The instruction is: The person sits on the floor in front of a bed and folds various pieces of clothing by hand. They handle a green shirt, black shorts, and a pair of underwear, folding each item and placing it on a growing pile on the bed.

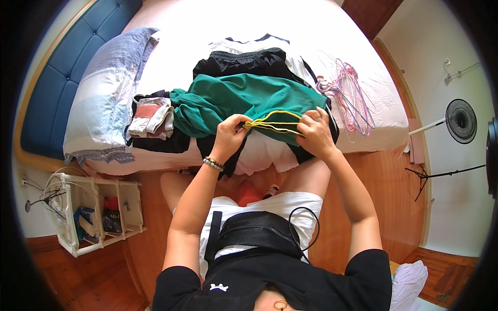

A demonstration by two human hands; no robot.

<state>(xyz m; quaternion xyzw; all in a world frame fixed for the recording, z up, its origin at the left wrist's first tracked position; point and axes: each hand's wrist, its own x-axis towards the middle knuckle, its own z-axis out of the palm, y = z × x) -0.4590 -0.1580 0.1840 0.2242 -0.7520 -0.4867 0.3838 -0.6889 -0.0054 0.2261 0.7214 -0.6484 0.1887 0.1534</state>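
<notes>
My left hand (230, 137) pinches the gathered end of several thin yellow strands (272, 123). Their other end is in my right hand (317, 131), so they stretch between the two hands. Whether they are cords, straps or coated wire, I cannot tell. Just beneath them a rumpled green garment (256, 95) lies across the bed. Behind it are black elastic-waist bottoms (241, 62) and a white top with dark trim (249, 46). White fabric (260, 151) hangs at the bed's near edge. Left of the green cloth, a folded white and rust-coloured garment (151, 118) rests on black clothing.
Pink and blue hangers (346, 95) lie tangled on the bed (272, 15), right of the clothes. A pillow (111, 93) is by the blue headboard (78, 66). A white rack (99, 210) stands on the floor at left, a fan (461, 121) at right.
</notes>
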